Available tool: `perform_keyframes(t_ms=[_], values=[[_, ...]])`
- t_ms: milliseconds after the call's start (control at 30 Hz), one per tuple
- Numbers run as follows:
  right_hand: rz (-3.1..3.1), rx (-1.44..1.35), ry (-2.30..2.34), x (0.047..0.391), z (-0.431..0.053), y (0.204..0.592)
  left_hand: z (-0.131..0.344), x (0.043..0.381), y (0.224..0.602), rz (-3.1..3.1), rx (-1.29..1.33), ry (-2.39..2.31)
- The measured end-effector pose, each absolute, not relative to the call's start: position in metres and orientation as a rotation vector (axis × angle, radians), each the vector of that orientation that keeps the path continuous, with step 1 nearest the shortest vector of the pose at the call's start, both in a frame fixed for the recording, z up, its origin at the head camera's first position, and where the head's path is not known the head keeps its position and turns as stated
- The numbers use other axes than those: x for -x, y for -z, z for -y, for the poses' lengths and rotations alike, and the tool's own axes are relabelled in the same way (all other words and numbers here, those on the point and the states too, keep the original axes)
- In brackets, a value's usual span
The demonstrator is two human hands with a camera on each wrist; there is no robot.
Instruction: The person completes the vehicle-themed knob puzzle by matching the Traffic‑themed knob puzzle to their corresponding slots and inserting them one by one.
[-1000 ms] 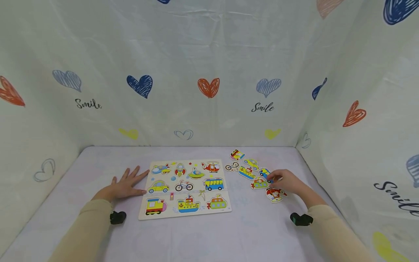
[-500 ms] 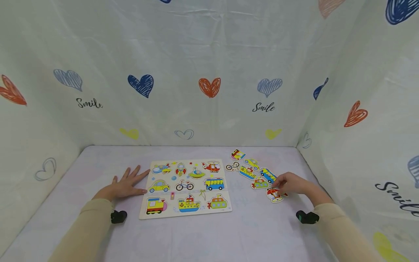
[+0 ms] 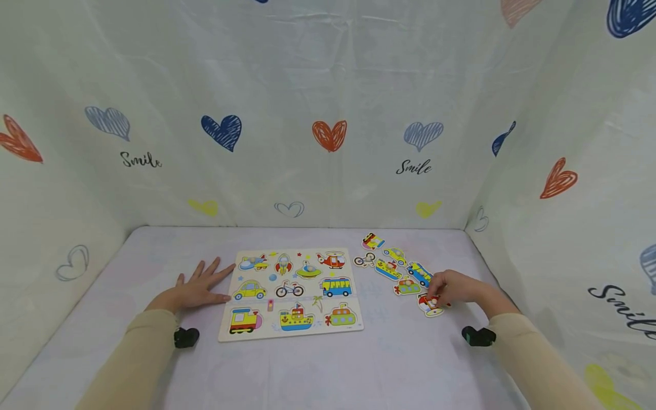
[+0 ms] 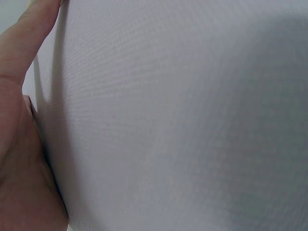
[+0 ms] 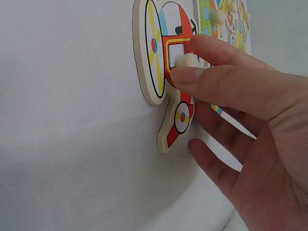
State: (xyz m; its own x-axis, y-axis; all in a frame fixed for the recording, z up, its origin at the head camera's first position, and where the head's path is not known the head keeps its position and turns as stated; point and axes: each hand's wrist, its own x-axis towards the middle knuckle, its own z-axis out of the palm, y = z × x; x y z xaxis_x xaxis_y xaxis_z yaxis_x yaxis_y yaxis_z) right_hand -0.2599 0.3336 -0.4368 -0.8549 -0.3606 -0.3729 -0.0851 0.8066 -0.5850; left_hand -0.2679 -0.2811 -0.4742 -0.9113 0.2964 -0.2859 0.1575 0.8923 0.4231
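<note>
One switch | right grip (image 3: 453,286): off bus (image 3: 419,274), pinching helicopter (image 5: 173,50) knob (image 5: 189,59), seemingly its turn | left grip (image 3: 193,289): spread, board (image 3: 269,327) to its right

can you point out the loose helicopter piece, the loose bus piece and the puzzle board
Helicopter piece (image 5: 175,52): right wrist view, on the printed window
Bus piece (image 3: 419,274): head view, on the middle of its body
Puzzle board (image 3: 310,286): head view, on bare surface right of middle
</note>
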Motion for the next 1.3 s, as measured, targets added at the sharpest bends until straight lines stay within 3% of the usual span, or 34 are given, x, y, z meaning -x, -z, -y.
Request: perform_keyframes(t_ms=[800, 1300], values=[[-2.528, 0.351, 0.759, 0.269, -0.327, 0.437, 0.279, 0.265, 0.472, -2.719, -0.336, -0.576], [-2.521, 0.548, 0.734, 0.277, -0.296, 0.428, 0.278, 0.265, 0.471, -2.730, -0.326, -0.557]])
